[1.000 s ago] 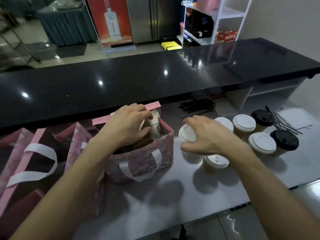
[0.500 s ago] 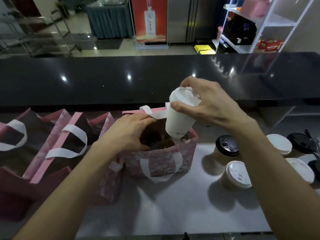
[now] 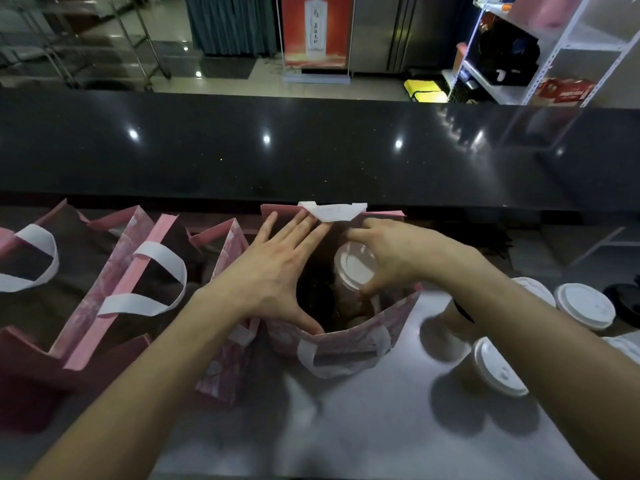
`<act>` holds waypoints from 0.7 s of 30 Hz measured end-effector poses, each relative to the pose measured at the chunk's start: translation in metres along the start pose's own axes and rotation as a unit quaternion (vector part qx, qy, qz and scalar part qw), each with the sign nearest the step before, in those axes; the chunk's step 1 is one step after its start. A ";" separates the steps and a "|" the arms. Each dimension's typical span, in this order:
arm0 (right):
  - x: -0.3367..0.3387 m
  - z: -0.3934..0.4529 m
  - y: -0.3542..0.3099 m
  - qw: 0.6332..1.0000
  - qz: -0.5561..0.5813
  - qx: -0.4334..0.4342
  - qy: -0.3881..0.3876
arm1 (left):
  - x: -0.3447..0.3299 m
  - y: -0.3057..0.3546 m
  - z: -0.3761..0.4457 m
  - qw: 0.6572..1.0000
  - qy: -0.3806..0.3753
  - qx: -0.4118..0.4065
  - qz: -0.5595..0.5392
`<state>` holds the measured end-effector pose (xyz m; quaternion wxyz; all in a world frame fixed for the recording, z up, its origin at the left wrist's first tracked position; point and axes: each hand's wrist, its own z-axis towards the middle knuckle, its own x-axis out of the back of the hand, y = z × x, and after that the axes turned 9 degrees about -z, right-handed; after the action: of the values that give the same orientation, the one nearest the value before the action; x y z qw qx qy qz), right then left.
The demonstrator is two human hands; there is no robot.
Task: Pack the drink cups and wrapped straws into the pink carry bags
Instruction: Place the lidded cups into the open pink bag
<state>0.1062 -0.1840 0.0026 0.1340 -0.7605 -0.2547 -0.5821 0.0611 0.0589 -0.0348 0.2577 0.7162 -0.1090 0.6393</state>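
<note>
A pink carry bag (image 3: 346, 337) with white handles stands open at the middle of the grey counter. My right hand (image 3: 391, 251) grips a white-lidded paper cup (image 3: 355, 266) by its rim, low inside the bag's mouth. My left hand (image 3: 277, 271) lies flat with spread fingers across the bag's left side, thumb on the near edge, holding it apart. Something dark sits inside the bag beside the cup. Three more white-lidded cups (image 3: 498, 370) (image 3: 583, 304) (image 3: 535, 289) stand to the right. Dark wrapped straws (image 3: 498, 237) lie behind my right forearm.
Several other pink bags (image 3: 138, 268) stand open in a row to the left. A black-lidded cup (image 3: 627, 299) shows at the right edge. A raised glossy black bar top (image 3: 311, 150) runs along the far side. White shelving (image 3: 554, 46) stands at the back right.
My right hand has lowered the white-lidded cup from above the bag down into it. My left hand has opened flat and spread over the bag's left side.
</note>
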 end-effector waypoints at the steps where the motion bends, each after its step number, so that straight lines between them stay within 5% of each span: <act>1: -0.004 0.006 -0.004 1.000 -0.028 -0.003 -0.010 | -0.002 0.001 -0.002 1.000 -0.003 -0.001 -0.003; 11: -0.012 0.032 -0.030 0.970 -0.212 0.049 -0.110 | -0.004 0.004 -0.006 1.000 -0.010 -0.010 -0.012; 21: -0.034 0.034 -0.029 0.963 -0.252 0.070 -0.070 | -0.005 0.006 -0.006 1.000 -0.002 -0.013 -0.019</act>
<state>0.1113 -0.1510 -0.0423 0.0176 -0.6994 -0.4871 -0.5227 0.0524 0.0557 -0.0383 0.2786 0.7162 -0.1042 0.6313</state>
